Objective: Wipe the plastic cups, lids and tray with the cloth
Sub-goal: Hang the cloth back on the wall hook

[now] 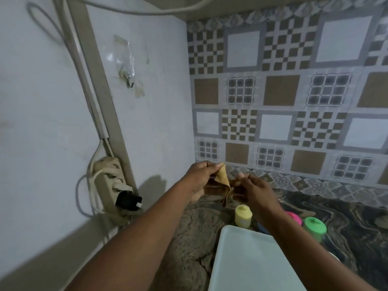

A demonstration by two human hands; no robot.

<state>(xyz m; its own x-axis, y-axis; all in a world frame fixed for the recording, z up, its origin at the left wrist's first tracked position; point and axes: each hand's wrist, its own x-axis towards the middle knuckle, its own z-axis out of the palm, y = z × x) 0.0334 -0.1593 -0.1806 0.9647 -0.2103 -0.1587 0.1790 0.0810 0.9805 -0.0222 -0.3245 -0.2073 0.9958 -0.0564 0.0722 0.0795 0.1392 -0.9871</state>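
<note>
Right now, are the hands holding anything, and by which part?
Both hands hold the brown cloth in the air. The left hand pinches its upper corner; the right hand grips the opposite side, lower down.

Home kitchen corner: patterned wall tiles (294, 91), marbled countertop (346, 211), wall-mounted power strip (109, 181).

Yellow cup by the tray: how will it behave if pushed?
Probably light: the yellow cup looks small and plastic. It stands upright, taller than wide, so a high push may tip it. The smooth-looking counter suggests it could slide.
</note>
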